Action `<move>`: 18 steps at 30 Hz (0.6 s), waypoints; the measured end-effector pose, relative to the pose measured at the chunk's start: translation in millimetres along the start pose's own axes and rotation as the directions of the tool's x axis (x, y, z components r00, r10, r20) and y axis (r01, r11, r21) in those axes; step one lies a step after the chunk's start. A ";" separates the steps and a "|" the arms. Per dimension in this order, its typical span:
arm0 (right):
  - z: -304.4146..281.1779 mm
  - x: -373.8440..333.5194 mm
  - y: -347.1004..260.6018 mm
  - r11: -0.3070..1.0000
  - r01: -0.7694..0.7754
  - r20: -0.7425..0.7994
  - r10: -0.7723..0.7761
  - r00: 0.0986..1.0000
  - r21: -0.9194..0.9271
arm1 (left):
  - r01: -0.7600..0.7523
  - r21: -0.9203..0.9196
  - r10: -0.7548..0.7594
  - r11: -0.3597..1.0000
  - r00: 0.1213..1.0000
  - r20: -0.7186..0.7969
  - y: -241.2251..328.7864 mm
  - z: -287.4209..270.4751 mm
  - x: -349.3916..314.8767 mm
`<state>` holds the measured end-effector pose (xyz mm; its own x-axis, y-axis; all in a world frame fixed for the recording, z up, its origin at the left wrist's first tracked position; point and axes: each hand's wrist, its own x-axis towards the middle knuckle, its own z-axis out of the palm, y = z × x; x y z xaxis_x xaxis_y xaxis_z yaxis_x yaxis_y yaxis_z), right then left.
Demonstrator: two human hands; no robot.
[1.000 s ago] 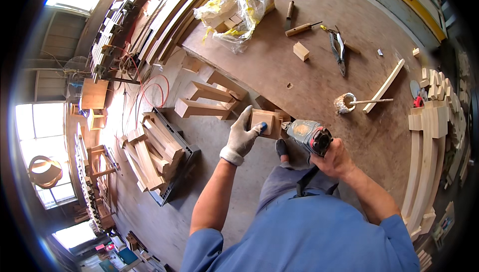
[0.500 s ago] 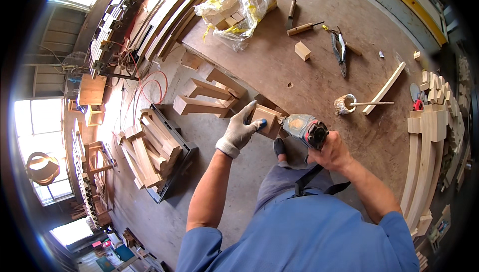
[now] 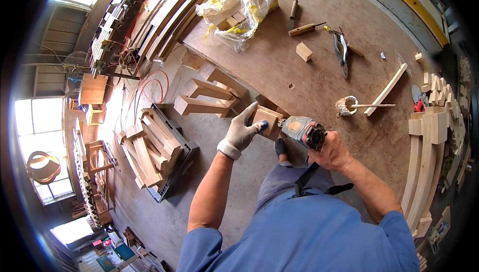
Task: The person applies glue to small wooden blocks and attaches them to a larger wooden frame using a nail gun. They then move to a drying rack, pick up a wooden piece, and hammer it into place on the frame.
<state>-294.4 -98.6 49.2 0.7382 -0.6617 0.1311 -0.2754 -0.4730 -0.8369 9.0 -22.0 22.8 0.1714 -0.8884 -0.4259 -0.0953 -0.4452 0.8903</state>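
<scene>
My left hand (image 3: 237, 135), in a pale work glove with a blue patch at the thumb, grips a squared wooden piece (image 3: 268, 124) at the table's near edge. Fingers lie along one side of the piece, and the thumb presses on its face. Bare, my right hand (image 3: 331, 152) is wrapped round the handle of a power drill (image 3: 299, 129) with a grey and red body. The drill's nose points left and meets the right side of the wood; its tip is too small to make out. Several wooden legs (image 3: 209, 90) stand left of the held piece.
On the brown table (image 3: 309, 85) lie a glue pot (image 3: 344, 106) with a stick, pliers (image 3: 341, 55), a chisel (image 3: 293, 14), a wood block (image 3: 303, 52) and a plastic bag (image 3: 242, 12) of wood pieces. A dark crate (image 3: 187, 154) of wooden parts sits left; curved timbers (image 3: 424, 167) stack right.
Both hands keep their grips. The drill has tilted very slightly against the wooden piece, and the whole view has shifted a little.
</scene>
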 end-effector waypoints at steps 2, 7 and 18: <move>-0.6 0.3 -0.4 1.000 0.003 0.008 -0.003 1.000 -0.004 | 0.000 -0.010 0.000 1.000 1.000 -0.001 -2.4 -0.4 1.1; -4.3 3.3 -6.0 1.000 0.016 -0.003 -0.016 1.000 0.012 | -0.005 -0.007 0.005 1.000 1.000 -0.008 -2.7 -0.1 1.6; -4.9 -9.4 -21.6 0.996 -0.075 0.006 0.075 0.997 0.057 | -0.004 0.000 0.004 1.000 1.000 -0.013 -4.7 0.4 1.8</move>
<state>-298.3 -85.0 68.7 0.7191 -0.6918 0.0652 -0.2945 -0.3884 -0.8732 9.4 -21.6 17.8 0.1835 -0.8885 -0.4206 -0.0961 -0.4420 0.8918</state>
